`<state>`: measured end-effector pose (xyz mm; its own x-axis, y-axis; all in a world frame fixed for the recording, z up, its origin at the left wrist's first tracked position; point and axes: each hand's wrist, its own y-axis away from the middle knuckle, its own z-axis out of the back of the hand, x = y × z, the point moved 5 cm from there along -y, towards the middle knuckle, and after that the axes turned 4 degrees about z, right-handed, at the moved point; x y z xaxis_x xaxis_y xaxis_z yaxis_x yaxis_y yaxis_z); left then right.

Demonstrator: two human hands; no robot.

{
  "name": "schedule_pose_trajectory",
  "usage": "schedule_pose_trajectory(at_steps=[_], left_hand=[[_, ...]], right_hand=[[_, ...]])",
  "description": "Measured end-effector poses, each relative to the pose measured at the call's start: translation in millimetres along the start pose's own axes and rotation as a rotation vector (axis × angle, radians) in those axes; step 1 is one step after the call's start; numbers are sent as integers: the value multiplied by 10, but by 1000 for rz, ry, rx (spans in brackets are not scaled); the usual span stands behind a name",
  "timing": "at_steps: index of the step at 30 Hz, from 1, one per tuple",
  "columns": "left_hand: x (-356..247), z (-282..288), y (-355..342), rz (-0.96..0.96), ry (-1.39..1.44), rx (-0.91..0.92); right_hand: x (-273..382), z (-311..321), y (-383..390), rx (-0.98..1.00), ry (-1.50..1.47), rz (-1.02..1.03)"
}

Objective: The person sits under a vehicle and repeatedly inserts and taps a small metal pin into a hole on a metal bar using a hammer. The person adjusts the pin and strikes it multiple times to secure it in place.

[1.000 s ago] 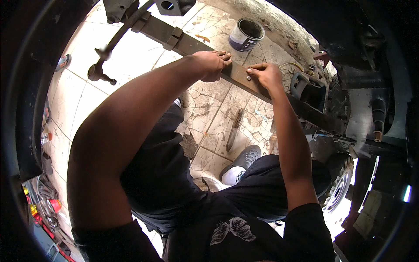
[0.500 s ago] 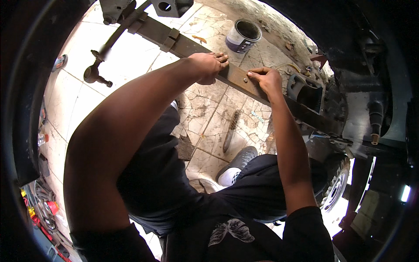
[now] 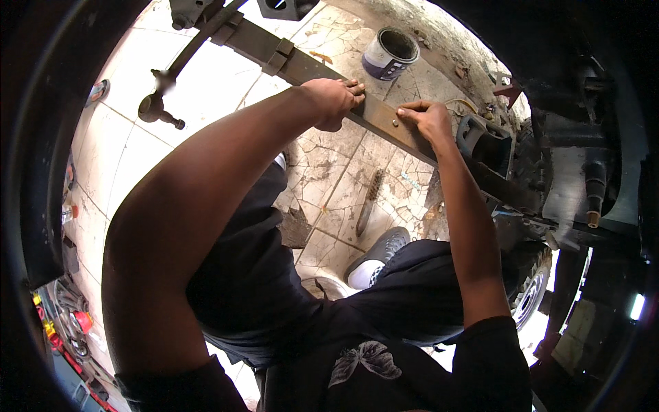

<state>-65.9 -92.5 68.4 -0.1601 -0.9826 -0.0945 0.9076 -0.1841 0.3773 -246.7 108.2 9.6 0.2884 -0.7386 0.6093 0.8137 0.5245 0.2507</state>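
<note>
A long brown steel leaf spring point(image 3: 376, 113) runs slantwise from the upper left to the lower right, with a metal clip point(image 3: 278, 56) around it. My left hand point(image 3: 332, 103) lies across the spring, fingers curled over its far edge. To the right, my right hand point(image 3: 430, 119) rests by the spring with thumb and fingertips pinched together. Whatever is between them, if anything, is too small to make out. A small bolt end point(image 3: 395, 123) sticks up from the spring's flat face, just beside the right fingertips.
A paint can point(image 3: 390, 56) stands on cracked tiles beyond the spring. On the near side lies a wire brush point(image 3: 369, 202), close to my shoe point(image 3: 379, 255). A ball joint point(image 3: 152, 106) hangs at the left. Vehicle parts point(image 3: 594, 185) and a grey plastic piece point(image 3: 484, 143) crowd the right.
The whole view has shifted slightly, so things sit a little farther right. Both hands keep their places on the spring, the right fingertips still close to the bolt end.
</note>
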Motion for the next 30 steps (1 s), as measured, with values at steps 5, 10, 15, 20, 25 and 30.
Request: schedule_pose_trajectory(at_steps=[5,10,15,20,25,30], left_hand=[[30,-61,14,11,6,20],[66,-52,9,32,30,62],[7,-29,76,-18,-51,-25],[80,-60,-6,23,-69,18],[32,-9,-31,45,-136,31],[1,-19,67,47,-23,8]], right_hand=[[371,-267,-111,39,-78,7],[419,-145,57,-29,154,61],[351,-31,160,-70,150,-47],[576,-239,109,-124,181,-92],[513,-89,228,-124,194,-45],[402,-73,289,-166,122,-72]])
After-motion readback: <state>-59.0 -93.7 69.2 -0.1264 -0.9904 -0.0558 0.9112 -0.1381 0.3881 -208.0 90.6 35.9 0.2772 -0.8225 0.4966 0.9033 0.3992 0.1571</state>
